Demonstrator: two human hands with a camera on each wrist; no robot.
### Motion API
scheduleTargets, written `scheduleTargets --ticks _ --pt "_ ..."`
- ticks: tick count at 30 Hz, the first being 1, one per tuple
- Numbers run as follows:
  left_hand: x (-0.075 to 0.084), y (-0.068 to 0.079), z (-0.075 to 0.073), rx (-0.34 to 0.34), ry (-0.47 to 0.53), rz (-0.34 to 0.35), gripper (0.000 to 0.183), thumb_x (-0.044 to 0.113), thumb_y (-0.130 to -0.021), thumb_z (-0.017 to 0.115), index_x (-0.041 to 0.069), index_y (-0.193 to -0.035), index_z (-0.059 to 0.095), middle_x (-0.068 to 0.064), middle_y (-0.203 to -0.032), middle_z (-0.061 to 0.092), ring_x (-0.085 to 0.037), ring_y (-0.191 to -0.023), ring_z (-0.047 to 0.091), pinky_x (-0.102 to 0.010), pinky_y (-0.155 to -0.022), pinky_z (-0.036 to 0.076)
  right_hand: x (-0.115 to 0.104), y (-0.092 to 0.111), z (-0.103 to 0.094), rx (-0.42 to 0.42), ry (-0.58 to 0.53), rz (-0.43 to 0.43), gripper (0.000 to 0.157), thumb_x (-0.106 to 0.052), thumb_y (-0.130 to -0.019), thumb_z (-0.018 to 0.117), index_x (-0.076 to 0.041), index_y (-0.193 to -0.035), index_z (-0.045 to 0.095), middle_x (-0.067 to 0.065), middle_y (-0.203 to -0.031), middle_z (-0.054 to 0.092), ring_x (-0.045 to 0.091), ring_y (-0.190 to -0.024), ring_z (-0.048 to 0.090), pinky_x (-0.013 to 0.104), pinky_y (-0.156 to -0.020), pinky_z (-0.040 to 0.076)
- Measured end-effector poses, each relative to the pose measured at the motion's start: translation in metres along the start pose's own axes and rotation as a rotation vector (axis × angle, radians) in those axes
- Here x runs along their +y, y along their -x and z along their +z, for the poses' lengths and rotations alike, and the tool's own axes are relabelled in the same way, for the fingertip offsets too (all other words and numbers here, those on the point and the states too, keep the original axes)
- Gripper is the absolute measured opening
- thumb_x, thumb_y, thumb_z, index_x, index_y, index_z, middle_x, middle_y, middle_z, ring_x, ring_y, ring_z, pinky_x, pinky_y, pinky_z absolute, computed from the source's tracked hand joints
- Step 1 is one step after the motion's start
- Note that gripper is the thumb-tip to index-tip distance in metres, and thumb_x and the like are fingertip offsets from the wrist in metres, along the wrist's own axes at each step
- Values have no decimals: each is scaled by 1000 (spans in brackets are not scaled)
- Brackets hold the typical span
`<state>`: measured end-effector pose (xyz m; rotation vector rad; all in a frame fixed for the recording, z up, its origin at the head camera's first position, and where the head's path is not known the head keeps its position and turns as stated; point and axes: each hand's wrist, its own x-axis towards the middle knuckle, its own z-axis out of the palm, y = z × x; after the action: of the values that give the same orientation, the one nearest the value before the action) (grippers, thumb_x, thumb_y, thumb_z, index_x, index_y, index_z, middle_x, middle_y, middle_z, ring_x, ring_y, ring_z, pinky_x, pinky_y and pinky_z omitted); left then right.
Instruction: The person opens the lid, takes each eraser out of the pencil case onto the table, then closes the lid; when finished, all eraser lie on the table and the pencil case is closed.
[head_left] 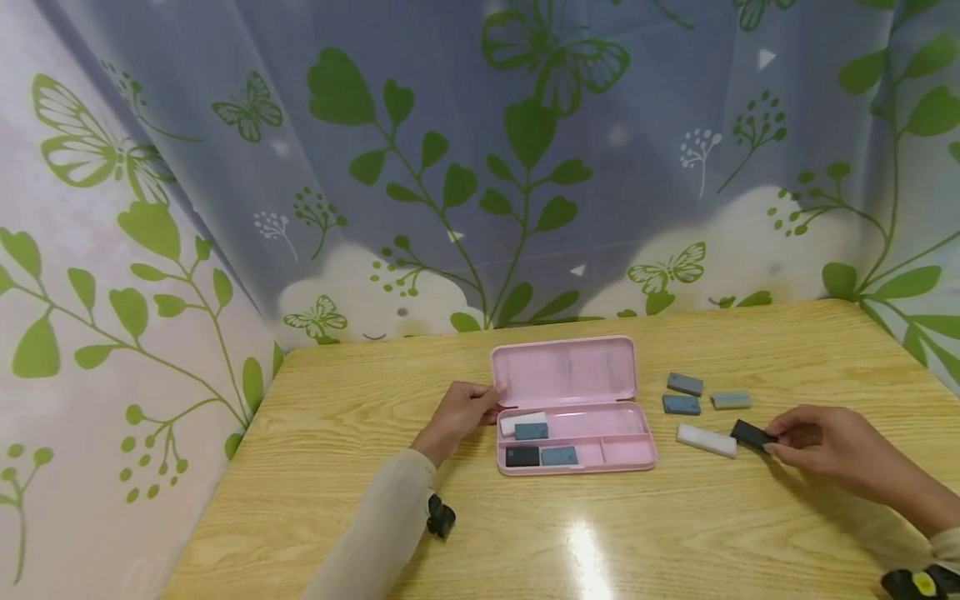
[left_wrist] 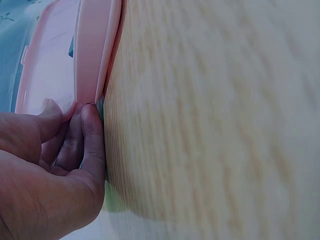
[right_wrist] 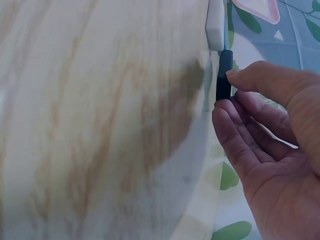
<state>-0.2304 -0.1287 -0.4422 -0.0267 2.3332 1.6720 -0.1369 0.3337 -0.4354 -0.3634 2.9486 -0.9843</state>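
Note:
A pink pencil case (head_left: 573,472) lies with its lid (head_left: 570,372) raised at the back. My left hand (head_left: 471,406) grips the case at its left end by the hinge; in the left wrist view the thumb (left_wrist: 50,111) rests on the lid's inner face. Inside the case are a white eraser (head_left: 513,425), a blue eraser (head_left: 531,431), a black eraser (head_left: 522,457) and a second blue eraser (head_left: 559,456). Between thumb and fingers my right hand (head_left: 840,446) pinches another black eraser (head_left: 752,435), its far end close to a long white eraser (head_left: 705,440).
Right of the case, a grey eraser (head_left: 686,383), a blue eraser (head_left: 681,405) and a pale grey-green eraser (head_left: 731,400) lie on the wooden table (head_left: 337,433). A patterned curtain (head_left: 450,167) hangs along the table's back edge.

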Motion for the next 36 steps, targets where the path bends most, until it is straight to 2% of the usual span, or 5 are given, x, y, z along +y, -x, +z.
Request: scheduleTargets --ticks 8,16,19,25,36 --pt "0 0 0 4 2 1 31 24 -104 60 -2 -114 75 -7 -93 72 -10 -76 65 -23 -73 58 5 -2 -1 -32 2 45 20 -4 -89 76 8 -102 70 8 -93 69 2 -72 62 25 -61 55" --pt "0 -1 0 -1 1 8 32 25 -104 60 -2 -113 76 -7 -93 72 -10 -77 65 -25 -75 58 6 -3 -1 3 45 3 21 -5 -85 81 6 -99 70 6 -89 69 2 -70 63 25 -60 55" --pt "-1 -1 0 -2 -2 3 32 25 -104 60 -2 -112 76 -7 -94 72 -10 -77 65 -25 -75 58 4 -6 -2 40 82 -44 22 -5 -82 83 4 -97 70 4 -85 70 3 -68 64 25 -59 54" --pt "0 1 0 -7 -1 7 32 24 -104 60 -3 -113 76 -7 -94 72 -10 -77 65 -25 -75 58 -10 -16 -3 112 131 -205 22 -2 -79 85 -1 -96 71 -1 -84 68 1 -68 61 25 -57 52" --pt "1 1 0 -11 10 10 32 24 -104 60 -3 -113 75 -7 -93 72 -10 -77 65 -25 -75 58 -67 -54 18 -18 -3 -353 22 -5 -83 83 1 -99 69 4 -90 68 8 -75 64 28 -64 56"
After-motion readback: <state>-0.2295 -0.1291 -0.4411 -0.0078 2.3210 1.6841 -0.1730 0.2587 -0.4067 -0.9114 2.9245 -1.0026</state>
